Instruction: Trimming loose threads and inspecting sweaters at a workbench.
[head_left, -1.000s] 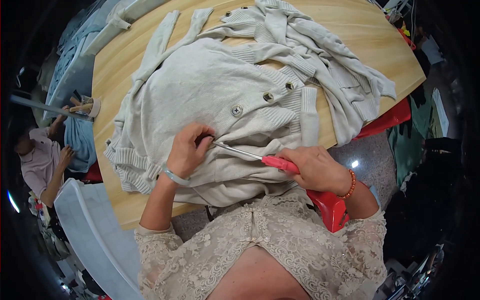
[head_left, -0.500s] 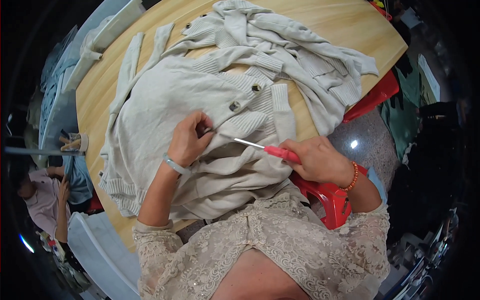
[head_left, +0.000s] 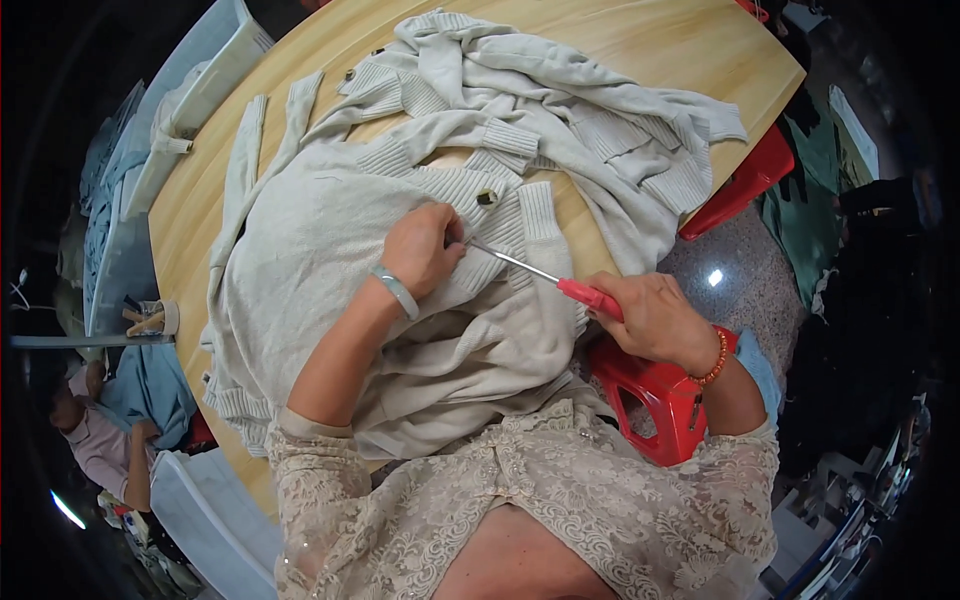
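Observation:
A light grey knitted cardigan (head_left: 300, 240) lies bunched over the near part of the table. My left hand (head_left: 424, 248) is closed on its ribbed front edge, just below a dark button (head_left: 487, 198). Wrapped around a red handle, my right hand (head_left: 652, 316) holds a slim metal-shafted tool (head_left: 590, 297), whose exact kind I cannot make out. The shaft points up and left, its tip at the ribbing beside my left fingertips. Those fingers hide what is between them.
Another light grey knit garment (head_left: 625, 130) is heaped at the far side of the wooden table (head_left: 700, 45). Red stools (head_left: 665, 415) stand at the right. Pale plastic bins (head_left: 215, 60) line the left, near a small holder (head_left: 165, 318) and another seated person (head_left: 110, 450).
My left hand has moved up and right along the cardigan's edge, and a lower button that showed is now covered. The tool has shifted slightly right, its tip now higher on the ribbing.

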